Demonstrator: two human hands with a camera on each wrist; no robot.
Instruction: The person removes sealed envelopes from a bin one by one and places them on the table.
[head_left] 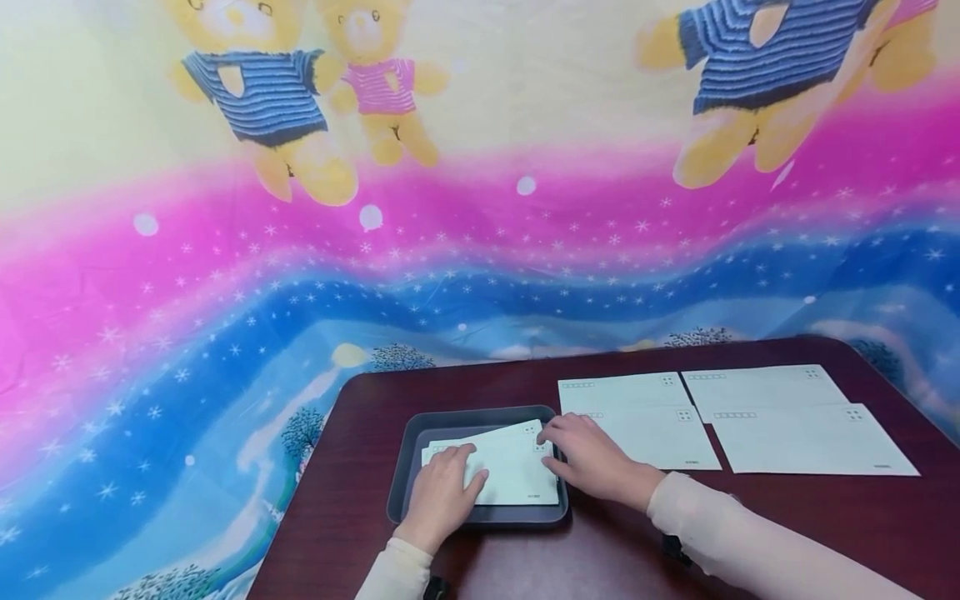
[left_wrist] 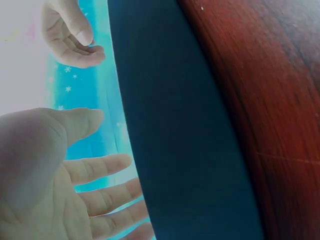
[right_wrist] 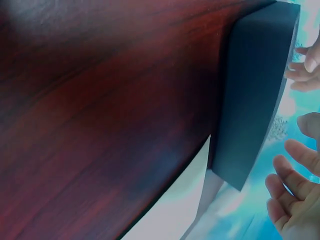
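Observation:
White envelopes [head_left: 517, 482] lie in a dark grey tray [head_left: 400, 468] in the head view, one behind turned a little askew. Over their left side is my left hand [head_left: 442, 493], thumb apart from the fingers. At the top right corner of the envelopes my right hand [head_left: 588, 457] hovers or touches; contact cannot be told. In the left wrist view the left hand [left_wrist: 75, 190] has extended fingers beyond the tray wall [left_wrist: 175, 125]. The right wrist view has the right hand [right_wrist: 297, 195] with loosely bent fingers and nothing visible between them.
Several more envelopes [head_left: 813, 442] lie on the dark red wooden table [head_left: 517, 558], right of the tray, in two overlapping columns. One envelope's edge [right_wrist: 175, 205] lies close to the tray in the right wrist view. A patterned cloth [head_left: 480, 208] hangs behind the table.

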